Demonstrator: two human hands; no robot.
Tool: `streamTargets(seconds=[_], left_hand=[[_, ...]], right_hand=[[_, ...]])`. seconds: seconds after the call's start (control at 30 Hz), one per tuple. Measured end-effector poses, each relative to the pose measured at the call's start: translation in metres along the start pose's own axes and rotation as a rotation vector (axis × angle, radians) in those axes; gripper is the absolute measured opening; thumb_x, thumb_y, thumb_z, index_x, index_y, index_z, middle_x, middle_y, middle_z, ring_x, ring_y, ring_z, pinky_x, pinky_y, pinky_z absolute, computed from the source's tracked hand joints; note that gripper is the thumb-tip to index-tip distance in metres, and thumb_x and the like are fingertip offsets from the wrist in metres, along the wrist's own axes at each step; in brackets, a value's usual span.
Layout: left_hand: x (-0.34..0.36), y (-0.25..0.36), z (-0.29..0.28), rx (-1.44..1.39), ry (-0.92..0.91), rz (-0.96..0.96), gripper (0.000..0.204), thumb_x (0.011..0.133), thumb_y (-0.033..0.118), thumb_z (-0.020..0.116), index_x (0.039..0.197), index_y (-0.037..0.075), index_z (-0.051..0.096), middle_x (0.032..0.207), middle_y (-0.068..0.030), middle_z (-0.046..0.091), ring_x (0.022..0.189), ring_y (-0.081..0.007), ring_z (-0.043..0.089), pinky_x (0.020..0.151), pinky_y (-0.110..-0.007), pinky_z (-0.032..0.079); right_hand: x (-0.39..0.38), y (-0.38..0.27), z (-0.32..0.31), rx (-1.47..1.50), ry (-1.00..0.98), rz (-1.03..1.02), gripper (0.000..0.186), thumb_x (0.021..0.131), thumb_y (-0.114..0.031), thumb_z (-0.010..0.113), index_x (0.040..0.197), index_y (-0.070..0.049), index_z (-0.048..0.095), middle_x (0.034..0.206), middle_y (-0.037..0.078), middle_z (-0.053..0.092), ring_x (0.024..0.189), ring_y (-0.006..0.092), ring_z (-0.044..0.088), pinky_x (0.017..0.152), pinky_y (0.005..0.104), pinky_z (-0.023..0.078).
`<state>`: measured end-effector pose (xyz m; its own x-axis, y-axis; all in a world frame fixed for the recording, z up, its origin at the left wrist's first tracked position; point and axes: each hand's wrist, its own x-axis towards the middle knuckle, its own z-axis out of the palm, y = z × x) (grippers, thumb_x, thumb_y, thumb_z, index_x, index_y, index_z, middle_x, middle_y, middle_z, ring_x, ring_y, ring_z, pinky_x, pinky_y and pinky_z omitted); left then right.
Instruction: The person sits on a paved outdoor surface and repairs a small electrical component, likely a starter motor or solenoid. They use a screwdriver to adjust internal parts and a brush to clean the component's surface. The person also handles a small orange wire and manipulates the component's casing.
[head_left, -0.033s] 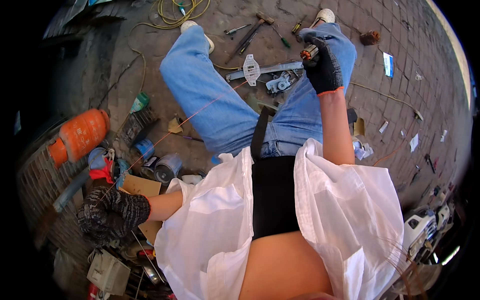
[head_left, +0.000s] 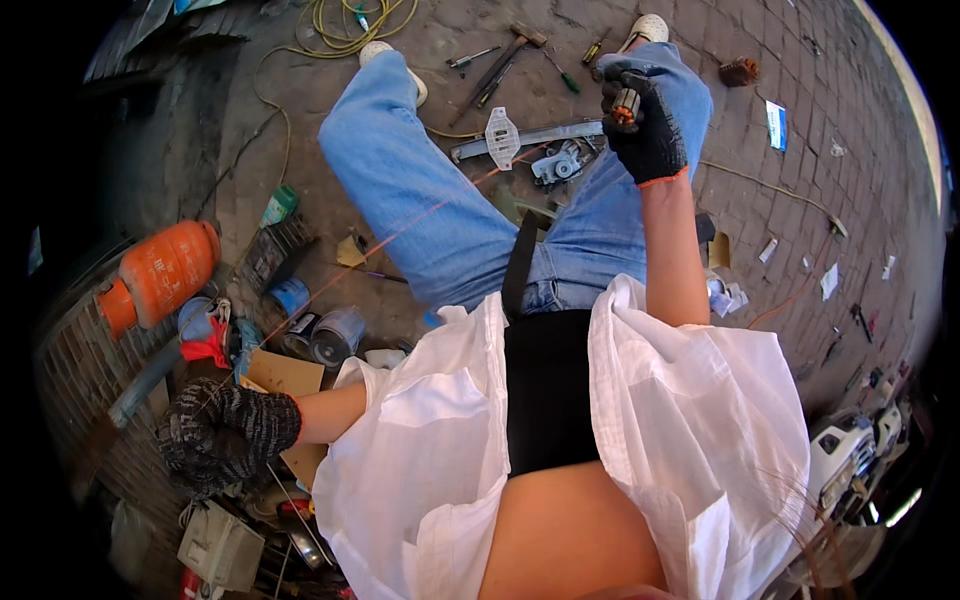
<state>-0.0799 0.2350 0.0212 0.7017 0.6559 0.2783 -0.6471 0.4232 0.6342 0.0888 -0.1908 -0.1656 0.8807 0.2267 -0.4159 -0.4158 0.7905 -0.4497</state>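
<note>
My right hand (head_left: 642, 125), in a black glove, is closed around a small motor armature (head_left: 625, 105) with copper windings, held above my right knee. My left hand (head_left: 225, 430), in a mottled grey glove, is closed at lower left on a thin copper-red wire (head_left: 400, 233), which stretches up and rightward across my left leg. Its far end is too small to make out. Between my legs lie a translucent slotted plastic piece (head_left: 502, 138), a long metal rail (head_left: 470, 150) and a grey metal mechanism (head_left: 558, 165).
Around me on the paved ground (head_left: 840, 250) lie an orange gas cylinder (head_left: 165, 270), paint cans (head_left: 335, 335), cardboard (head_left: 280, 370), a coiled yellow hose (head_left: 340, 30), hand tools (head_left: 515, 50), a rusty brown piece (head_left: 738, 72) and scraps. White car parts (head_left: 840, 450) are at lower right.
My right hand has turned slightly, tipping the armature's copper end more toward me. The wire looks more blurred. My left hand has hardly moved.
</note>
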Motion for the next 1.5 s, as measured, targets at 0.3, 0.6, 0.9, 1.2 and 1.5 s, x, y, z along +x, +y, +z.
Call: streamTargets(seconds=[0.3, 0.6, 0.9, 1.2, 1.5], left_hand=[[0.026, 0.012, -0.037, -0.299, -0.045, -0.138, 0.014, 0.083, 0.015, 0.044, 0.073, 0.006, 0.049, 0.070, -0.0057, 0.048, 0.068, -0.0160, 0.050, 0.063, -0.034, 0.042], [0.066, -0.036, -0.168, 0.335, 0.528, -0.252, 0.012, 0.080, 0.015, 0.053, 0.076, 0.004, 0.053, 0.068, -0.0087, 0.052, 0.060, -0.0204, 0.050, 0.059, -0.032, 0.043], [0.054, -0.071, -0.193, 2.132, 0.536, 0.282, 0.042, 0.080, 0.029, 0.059, 0.109, -0.001, 0.051, 0.105, -0.0154, 0.055, 0.091, -0.0231, 0.054, 0.079, -0.031, 0.043], [-0.095, -0.159, 0.071, 0.940, -0.951, -0.500, 0.035, 0.079, 0.006, 0.059, 0.113, 0.003, 0.053, 0.092, -0.0088, 0.061, 0.076, -0.0147, 0.058, 0.067, -0.026, 0.047], [-0.110, -0.144, 0.086, 1.088, -1.123, -0.169, 0.029, 0.077, 0.011, 0.054, 0.104, 0.010, 0.060, 0.096, -0.0085, 0.061, 0.085, -0.0266, 0.057, 0.080, -0.040, 0.043]], right_hand=[[-0.019, -0.014, 0.006, -0.037, -0.472, -0.156, 0.033, 0.072, -0.011, 0.063, 0.101, -0.003, 0.049, 0.076, 0.002, 0.048, 0.057, 0.0089, 0.044, 0.046, 0.0220, 0.039], [-0.055, -0.044, 0.018, -0.586, -0.390, -0.228, 0.035, 0.065, -0.022, 0.073, 0.079, -0.005, 0.046, 0.073, 0.003, 0.041, 0.059, 0.0110, 0.041, 0.050, 0.0235, 0.036], [-0.066, -0.042, 0.047, -0.967, -0.326, -0.392, 0.026, 0.068, -0.014, 0.071, 0.084, -0.002, 0.054, 0.081, 0.007, 0.053, 0.071, 0.0146, 0.051, 0.060, 0.0251, 0.042], [-0.067, -0.020, 0.071, -0.998, -0.507, -0.389, 0.029, 0.065, -0.008, 0.073, 0.089, -0.001, 0.059, 0.087, 0.007, 0.060, 0.080, 0.0155, 0.057, 0.073, 0.0273, 0.047], [-0.090, -0.012, 0.079, -0.874, -0.677, -0.553, 0.028, 0.066, -0.016, 0.075, 0.081, -0.001, 0.057, 0.079, 0.011, 0.052, 0.071, 0.0224, 0.053, 0.058, 0.0325, 0.044]])
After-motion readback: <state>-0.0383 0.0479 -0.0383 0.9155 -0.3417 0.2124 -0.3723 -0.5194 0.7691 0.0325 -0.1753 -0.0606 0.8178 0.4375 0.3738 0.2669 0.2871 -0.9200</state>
